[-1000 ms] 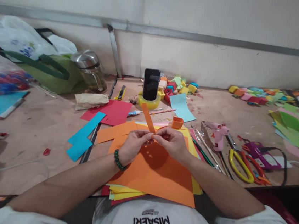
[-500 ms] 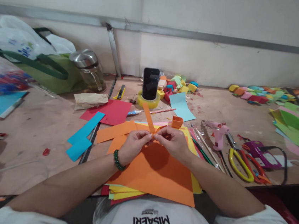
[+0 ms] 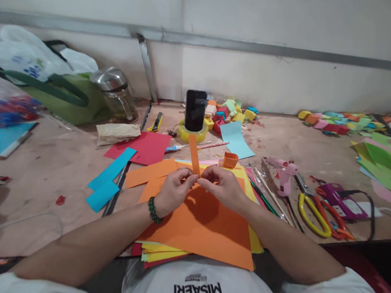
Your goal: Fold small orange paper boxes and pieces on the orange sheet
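An orange paper strip (image 3: 194,155) stands up between my fingertips, above a large orange sheet (image 3: 204,231) on a stack of coloured paper. My left hand (image 3: 175,188), with a green bead bracelet at the wrist, pinches the strip's lower end between thumb and fingers. My right hand (image 3: 221,186) meets it from the other side, thumb and fingers closed at the same end. The fingers hide how that end is folded. Just beyond my right hand sits a small orange paper box (image 3: 230,160). Cut orange pieces (image 3: 152,172) lie left of my left hand.
A phone (image 3: 195,110) stands in a tape roll (image 3: 193,132), with folded paper pieces (image 3: 230,110) behind. Right are a pink glue gun (image 3: 285,174), scissors (image 3: 314,215) and a purple power strip (image 3: 341,201). Left lie blue strips (image 3: 111,170), a red sheet (image 3: 150,146) and a glass jar (image 3: 117,94).
An orange part that showed by my right fingers is now out of sight. Those fingers have shifted slightly, and the strip still stands between both hands.
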